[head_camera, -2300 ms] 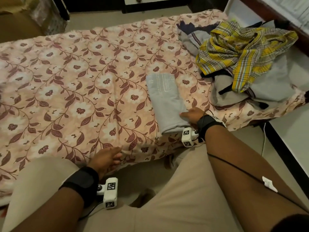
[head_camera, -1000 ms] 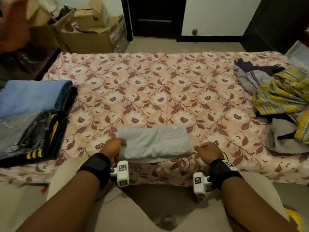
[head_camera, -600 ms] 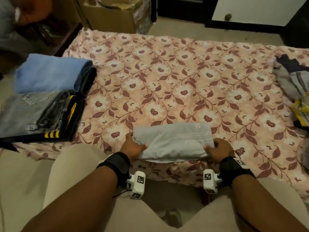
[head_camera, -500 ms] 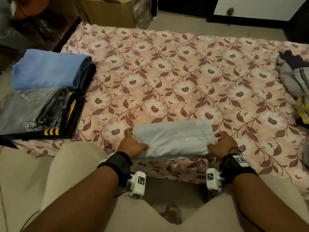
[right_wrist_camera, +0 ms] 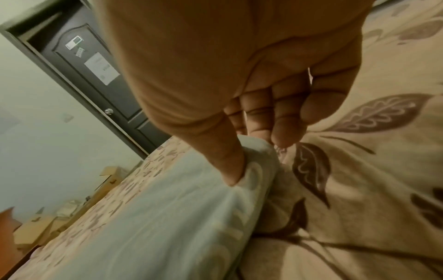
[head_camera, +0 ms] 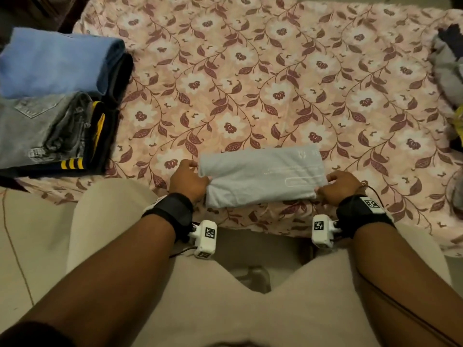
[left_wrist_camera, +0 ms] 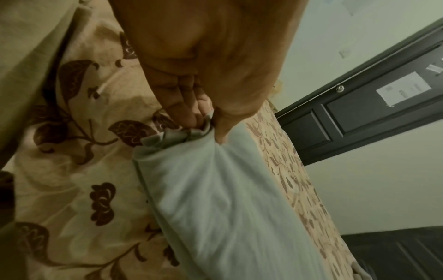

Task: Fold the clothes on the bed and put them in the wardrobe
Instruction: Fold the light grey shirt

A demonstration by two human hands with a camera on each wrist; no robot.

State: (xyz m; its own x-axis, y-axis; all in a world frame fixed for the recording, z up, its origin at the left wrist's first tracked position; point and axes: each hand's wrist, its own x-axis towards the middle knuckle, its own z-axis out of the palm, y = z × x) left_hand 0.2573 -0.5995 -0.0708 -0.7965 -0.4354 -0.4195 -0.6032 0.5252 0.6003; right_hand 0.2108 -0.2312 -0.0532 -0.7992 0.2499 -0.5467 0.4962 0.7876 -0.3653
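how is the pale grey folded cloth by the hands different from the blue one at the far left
The pale grey cloth lies near the bed's front edge, pinched at its ends by the left hand and the right hand; the blue cloth lies untouched at the left. The grey one lies straight on the bedsheet; the blue one tops darker folded clothes. Both are folded.

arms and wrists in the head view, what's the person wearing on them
Both forearms are bare, no sleeves. Each wrist has a black strap, left and right, carrying a small white camera block, left and right, with square black-and-white markers. A thin black cable runs up the right forearm.
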